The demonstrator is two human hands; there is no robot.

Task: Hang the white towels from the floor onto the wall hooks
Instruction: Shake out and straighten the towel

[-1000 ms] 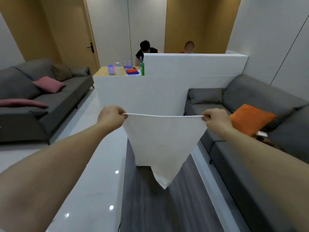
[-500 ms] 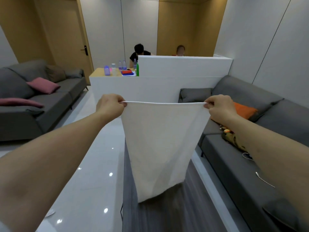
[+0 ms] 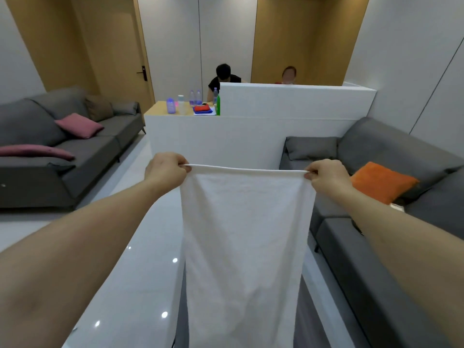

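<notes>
You hold the white towel (image 3: 246, 242) stretched before you, your left hand (image 3: 165, 169) and right hand (image 3: 326, 178) each pinching a top corner with curled fingers; soft, light cloth hangs limp, best kept gripped along that hemmed edge.

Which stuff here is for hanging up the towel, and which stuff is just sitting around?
For the job:
- towel, stretched out
- left hand, pinching one top corner
- right hand, pinching the other

No wall hooks in view.

Just lying about:
- orange cushion
- pink cushion
- sofas
- bottles on the counter
- folded cloths
</notes>
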